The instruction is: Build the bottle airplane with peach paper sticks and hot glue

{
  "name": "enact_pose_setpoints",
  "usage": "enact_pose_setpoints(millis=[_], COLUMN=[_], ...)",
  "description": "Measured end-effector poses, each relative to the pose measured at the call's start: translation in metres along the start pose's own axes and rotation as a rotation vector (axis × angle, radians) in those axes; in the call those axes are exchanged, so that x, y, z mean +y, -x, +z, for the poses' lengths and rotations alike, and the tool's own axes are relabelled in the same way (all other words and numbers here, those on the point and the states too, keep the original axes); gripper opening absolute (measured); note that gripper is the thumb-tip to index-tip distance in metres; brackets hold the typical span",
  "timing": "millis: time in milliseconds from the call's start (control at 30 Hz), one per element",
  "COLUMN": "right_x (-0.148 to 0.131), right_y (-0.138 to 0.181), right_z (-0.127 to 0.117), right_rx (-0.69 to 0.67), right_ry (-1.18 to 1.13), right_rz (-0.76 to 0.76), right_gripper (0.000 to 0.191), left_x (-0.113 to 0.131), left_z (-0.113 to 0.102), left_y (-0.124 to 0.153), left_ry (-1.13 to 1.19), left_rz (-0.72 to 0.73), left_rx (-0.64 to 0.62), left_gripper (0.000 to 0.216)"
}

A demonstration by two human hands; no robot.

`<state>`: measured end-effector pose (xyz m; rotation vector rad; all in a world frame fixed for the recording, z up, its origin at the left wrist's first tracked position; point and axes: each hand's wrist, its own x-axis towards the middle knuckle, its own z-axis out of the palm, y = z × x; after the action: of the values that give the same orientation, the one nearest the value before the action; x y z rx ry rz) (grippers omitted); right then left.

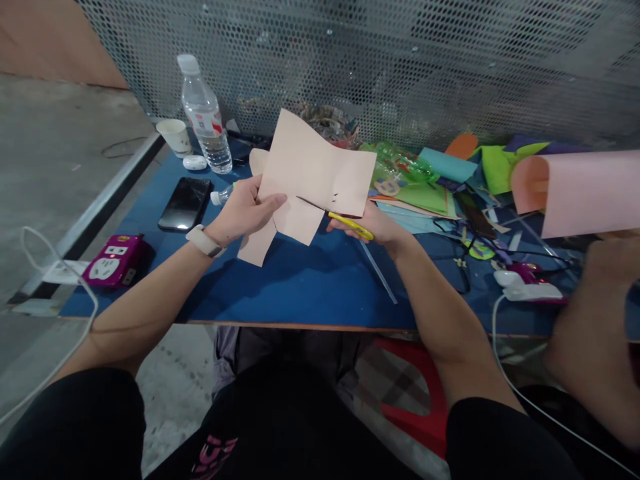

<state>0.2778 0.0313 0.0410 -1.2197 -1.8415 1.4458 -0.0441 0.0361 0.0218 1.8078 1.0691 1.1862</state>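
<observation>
My left hand (pixel 249 212) is closed on a pale pink sheet of paper (pixel 310 163), thumb on top of its left side. The sheet is held above the blue table (pixel 310 287), and a cut runs into its lower part. My right hand (pixel 373 223) grips yellow-handled scissors (pixel 350 225). One dark blade lies over the sheet, pointing left toward my left thumb; the other blade is largely hidden. More pale pink paper (pixel 257 248) shows beneath and to the left of the sheet. Small dark marks are on the sheet near the scissors.
At left are a phone (pixel 185 203), a water bottle (pixel 204 117), a paper cup (pixel 175 137) and a purple power adapter (pixel 114 261). Coloured paper (pixel 425 197) and a green bottle (pixel 400 161) lie at right. Another person's arm (pixel 595 333) is at far right. A perforated panel (pixel 375 67) stands behind.
</observation>
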Motion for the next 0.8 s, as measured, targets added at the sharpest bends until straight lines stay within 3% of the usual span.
enact_pose_setpoints(millis=[800], right_x=[0.0004], right_y=[0.0000], right_z=[-0.0004], right_rx=[0.008], right_ry=[0.022], right_rz=[0.074], right_gripper=[0.051], left_x=[0.0075], left_z=[0.0014], left_y=[0.0046], left_ry=[-0.051], left_rz=[-0.056], left_rx=[-0.057], left_gripper=[0.031])
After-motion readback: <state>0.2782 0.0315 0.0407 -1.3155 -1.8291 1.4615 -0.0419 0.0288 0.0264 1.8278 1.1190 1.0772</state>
